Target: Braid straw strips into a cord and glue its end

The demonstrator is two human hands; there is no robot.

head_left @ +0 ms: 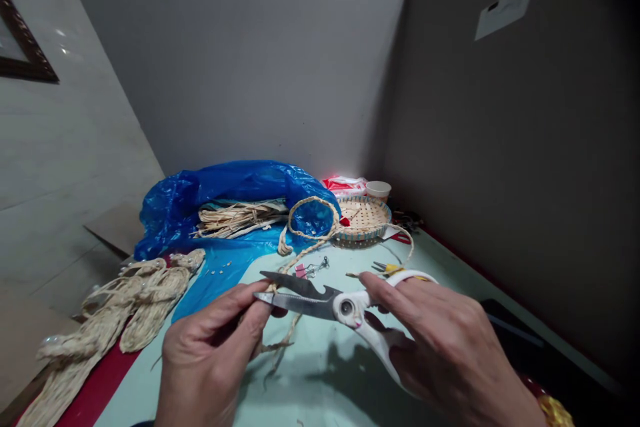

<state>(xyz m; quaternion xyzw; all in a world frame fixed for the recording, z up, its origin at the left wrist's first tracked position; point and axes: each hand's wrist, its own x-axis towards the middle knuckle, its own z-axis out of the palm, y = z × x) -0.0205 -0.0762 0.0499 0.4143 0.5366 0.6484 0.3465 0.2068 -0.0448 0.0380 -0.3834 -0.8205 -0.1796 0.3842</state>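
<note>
The cord (309, 251) is up in the air above the worktop (280, 397), its end pinched in the left hand (215, 340) and its length rising to a round loop near the basket; from where I stand that stretch looks twisted and finished, while loose strands (277, 347) poke out below the hand, so I'd judge the trimming not yet done. The scissors (345, 307) stand a little agape near that grip, the cord seemingly between the blades close to their tips; whether they have bitten in, I cannot tell. The left fingers are pressed together on the cord; the right hand (445, 327) has its fingers wrapped round the scissors' white handles.

Further out lie pink clips (301, 271) and yellow-handled pliers (395, 268); behind, the basket (367, 236) sits in front of a cup (379, 190). A bundle of straw (240, 219) rests in the blue bag (235, 177), seemingly unworked, so material is left; at the left edge, woven slippers (155, 300) with pearly beads look largely made up.
</note>
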